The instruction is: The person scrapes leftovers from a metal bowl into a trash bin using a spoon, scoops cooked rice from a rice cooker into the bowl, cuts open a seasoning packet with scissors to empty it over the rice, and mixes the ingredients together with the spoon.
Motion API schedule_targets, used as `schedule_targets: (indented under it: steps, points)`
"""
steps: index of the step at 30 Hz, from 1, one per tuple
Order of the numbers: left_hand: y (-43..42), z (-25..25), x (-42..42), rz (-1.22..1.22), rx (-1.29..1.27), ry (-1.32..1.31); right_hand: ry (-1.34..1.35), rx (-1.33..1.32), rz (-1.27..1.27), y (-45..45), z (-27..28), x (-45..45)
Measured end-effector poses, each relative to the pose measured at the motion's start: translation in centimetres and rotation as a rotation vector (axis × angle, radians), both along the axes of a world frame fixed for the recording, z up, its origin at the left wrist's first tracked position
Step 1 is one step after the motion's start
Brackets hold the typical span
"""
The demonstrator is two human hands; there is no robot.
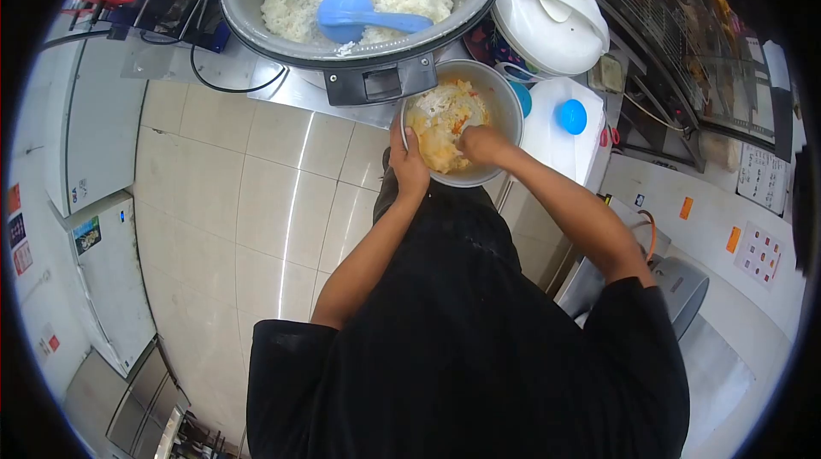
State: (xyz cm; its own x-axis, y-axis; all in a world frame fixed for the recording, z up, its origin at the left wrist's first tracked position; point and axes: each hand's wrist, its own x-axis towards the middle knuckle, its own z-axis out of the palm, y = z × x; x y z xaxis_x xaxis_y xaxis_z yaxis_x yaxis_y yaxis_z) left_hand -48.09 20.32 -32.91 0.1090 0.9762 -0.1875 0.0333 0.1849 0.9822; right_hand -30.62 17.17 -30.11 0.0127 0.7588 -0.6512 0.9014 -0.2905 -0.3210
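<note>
My left hand (410, 170) grips the side of a metal bowl (510, 108), with the thumb at the rim and the fingers around the outside. A yellowish food mixture (438, 141) with white powder on top and orange-red bits fills part of the bowl. My right hand (486, 146) reaches into the bowl from the right, its fingertips sunk in the mixture and hidden. Just above the bowl stands a large rice cooker pot (248, 10) full of cooked white rice (295, 1). A blue rice paddle (346, 12) lies on the rice.
Right of the bowl, a white rice cooker (547, 27) with its lid down stands on the counter. Close by are a white container (560, 138) and a round blue cap (571, 117). A black cable (231, 89) loops over the counter's edge. White refrigerators (107, 262) line the left side.
</note>
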Motion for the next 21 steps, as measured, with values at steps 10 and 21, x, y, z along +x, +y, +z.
schedule_targets:
  steps: [10,21]
  points:
    - [-0.1,-1.4,0.1,-0.031,-0.089,-0.084,-0.254,0.243,-0.298,0.7,3.2,2.9]
    - [-0.5,-0.7,-0.1,-0.050,-0.042,0.001,-0.606,0.189,0.123,3.1,5.9,2.5]
